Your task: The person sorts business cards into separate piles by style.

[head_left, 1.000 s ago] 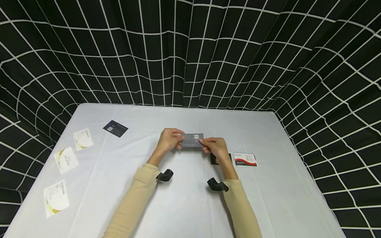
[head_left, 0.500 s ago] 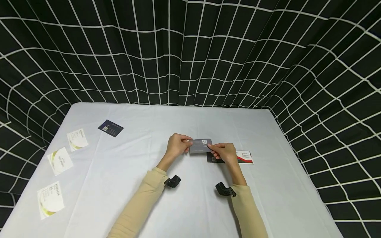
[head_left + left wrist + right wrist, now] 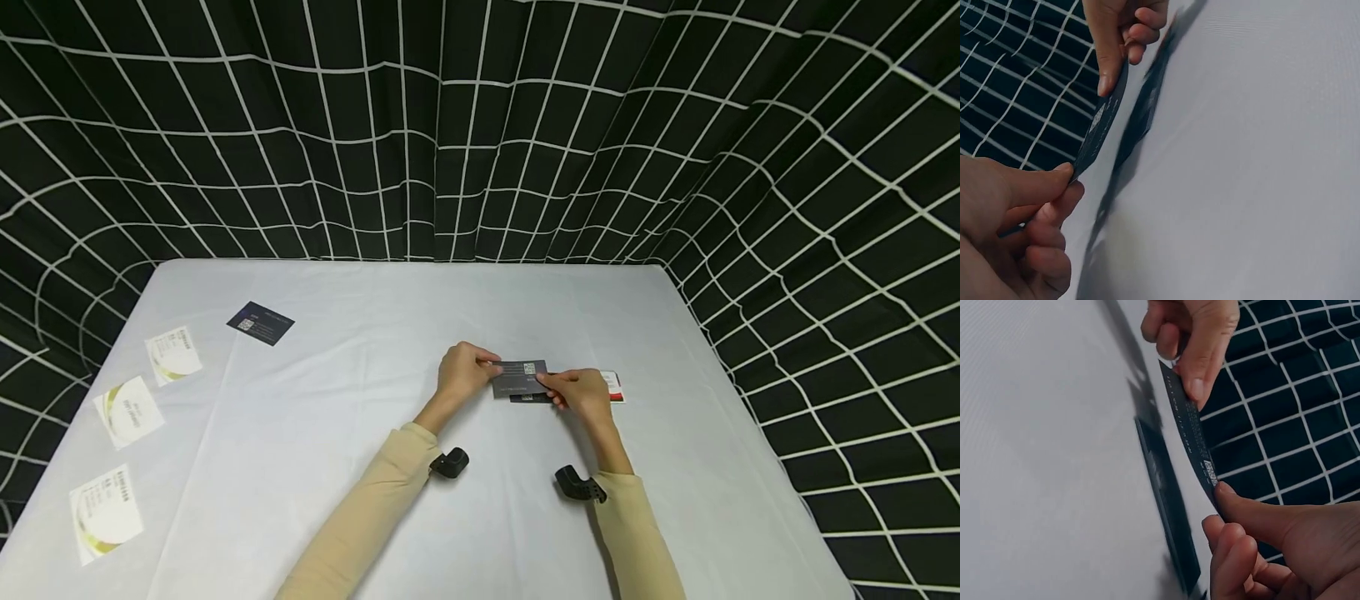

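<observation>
Between both hands a dark grey business card (image 3: 517, 381) with a QR code and pale print is held level above the table. My left hand (image 3: 462, 372) pinches its left end between thumb and fingers. The opposite end is pinched by my right hand (image 3: 587, 393). In the right wrist view the card (image 3: 1184, 425) bends slightly, with a gap to another dark card (image 3: 1163, 494) lying on the cloth beneath. A white business card with a red band (image 3: 615, 387) lies beside that one, mostly covered by my right hand in the head view.
At the left of the white-clothed table (image 3: 337, 483) lie three white cards with gold curves: one far (image 3: 173, 355), one middle (image 3: 129, 412), one near (image 3: 107, 512). A dark card (image 3: 261, 323) lies at the back left. Black grid-patterned curtain (image 3: 420, 150) surrounds the table's back and sides.
Both hands have carried the grey card right and slightly nearer, so it now overlaps the dark card on the table in the head view. The head view has shifted slightly right.
</observation>
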`<state>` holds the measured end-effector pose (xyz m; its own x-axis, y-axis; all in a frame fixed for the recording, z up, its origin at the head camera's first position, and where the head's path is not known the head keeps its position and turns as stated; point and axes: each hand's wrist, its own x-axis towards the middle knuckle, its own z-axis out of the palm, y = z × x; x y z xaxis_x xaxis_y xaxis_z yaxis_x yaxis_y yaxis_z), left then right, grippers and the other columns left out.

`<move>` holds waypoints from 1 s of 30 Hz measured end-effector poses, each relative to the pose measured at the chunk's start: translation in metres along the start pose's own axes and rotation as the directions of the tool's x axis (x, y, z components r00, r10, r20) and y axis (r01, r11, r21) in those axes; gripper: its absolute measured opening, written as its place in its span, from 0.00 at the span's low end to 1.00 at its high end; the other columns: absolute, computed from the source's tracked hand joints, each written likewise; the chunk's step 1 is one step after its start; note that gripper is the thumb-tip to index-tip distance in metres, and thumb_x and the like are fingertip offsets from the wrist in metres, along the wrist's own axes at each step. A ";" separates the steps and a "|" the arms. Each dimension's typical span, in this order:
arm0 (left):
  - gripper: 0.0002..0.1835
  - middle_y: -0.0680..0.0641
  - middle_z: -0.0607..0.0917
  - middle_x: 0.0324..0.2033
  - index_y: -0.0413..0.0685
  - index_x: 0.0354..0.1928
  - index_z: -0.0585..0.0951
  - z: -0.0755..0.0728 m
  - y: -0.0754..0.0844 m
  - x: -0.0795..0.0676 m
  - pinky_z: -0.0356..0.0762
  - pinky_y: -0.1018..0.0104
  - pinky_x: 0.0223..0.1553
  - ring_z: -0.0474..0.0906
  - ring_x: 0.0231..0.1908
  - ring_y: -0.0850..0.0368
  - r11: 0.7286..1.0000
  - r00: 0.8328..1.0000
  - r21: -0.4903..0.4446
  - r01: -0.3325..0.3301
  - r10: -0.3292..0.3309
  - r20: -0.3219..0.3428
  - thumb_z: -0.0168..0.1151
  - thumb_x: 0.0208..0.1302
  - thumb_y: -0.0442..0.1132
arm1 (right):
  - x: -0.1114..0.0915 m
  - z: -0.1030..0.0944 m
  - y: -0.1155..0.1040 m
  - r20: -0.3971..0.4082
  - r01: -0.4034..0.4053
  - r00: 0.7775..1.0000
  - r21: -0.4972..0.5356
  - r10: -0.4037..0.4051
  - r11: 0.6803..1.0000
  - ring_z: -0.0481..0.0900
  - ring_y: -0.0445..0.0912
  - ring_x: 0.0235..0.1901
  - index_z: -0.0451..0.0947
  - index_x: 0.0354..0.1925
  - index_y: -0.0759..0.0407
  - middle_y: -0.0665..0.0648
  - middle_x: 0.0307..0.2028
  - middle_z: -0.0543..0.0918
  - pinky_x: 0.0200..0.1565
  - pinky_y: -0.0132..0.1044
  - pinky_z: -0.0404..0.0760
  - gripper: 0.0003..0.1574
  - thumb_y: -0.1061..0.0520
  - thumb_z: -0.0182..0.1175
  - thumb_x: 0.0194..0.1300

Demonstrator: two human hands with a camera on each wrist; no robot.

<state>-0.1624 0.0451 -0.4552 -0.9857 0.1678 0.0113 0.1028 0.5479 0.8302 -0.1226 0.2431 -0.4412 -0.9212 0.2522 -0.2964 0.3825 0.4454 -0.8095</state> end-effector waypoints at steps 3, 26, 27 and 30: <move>0.08 0.52 0.84 0.23 0.48 0.33 0.86 0.005 0.004 0.000 0.70 0.71 0.23 0.75 0.22 0.64 0.999 0.999 0.033 -0.032 0.032 0.006 0.69 0.48 0.40 | 0.000 -0.004 0.005 -0.009 -0.004 1.000 -0.032 0.003 0.999 0.72 0.38 0.12 0.81 0.29 0.66 0.52 0.15 0.79 0.19 0.30 0.74 0.23 0.46 0.68 0.49; 0.10 0.52 0.84 0.23 0.45 0.34 0.85 0.033 0.008 -0.002 0.69 0.73 0.20 0.74 0.20 0.66 0.984 0.994 0.147 -0.104 0.105 0.005 0.69 0.49 0.40 | -0.003 -0.013 0.023 -0.150 -0.001 0.987 -0.354 -0.055 0.935 0.67 0.41 0.13 0.83 0.19 0.55 0.48 0.13 0.78 0.19 0.34 0.62 0.26 0.34 0.64 0.47; 0.10 0.52 0.83 0.22 0.45 0.34 0.85 0.033 0.008 -0.002 0.68 0.73 0.20 0.74 0.19 0.66 0.983 0.994 0.149 -0.109 0.110 0.004 0.68 0.49 0.40 | -0.003 -0.012 0.022 -0.156 -0.002 0.986 -0.362 -0.059 0.932 0.68 0.42 0.13 0.83 0.19 0.55 0.48 0.13 0.78 0.18 0.34 0.62 0.26 0.34 0.64 0.47; 0.10 0.53 0.82 0.21 0.45 0.34 0.85 0.034 0.008 -0.001 0.67 0.73 0.19 0.73 0.18 0.66 0.982 0.994 0.149 -0.112 0.112 0.005 0.69 0.49 0.40 | -0.005 -0.012 0.021 -0.167 -0.009 0.984 -0.376 -0.058 0.926 0.68 0.43 0.14 0.83 0.18 0.56 0.49 0.13 0.78 0.17 0.34 0.62 0.26 0.35 0.64 0.47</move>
<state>-0.1560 0.0773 -0.4674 -0.9673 0.2322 0.1020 0.2311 0.6418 0.7312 -0.1094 0.2613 -0.4507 -0.9167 0.3662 -0.1600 0.3902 0.7335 -0.5565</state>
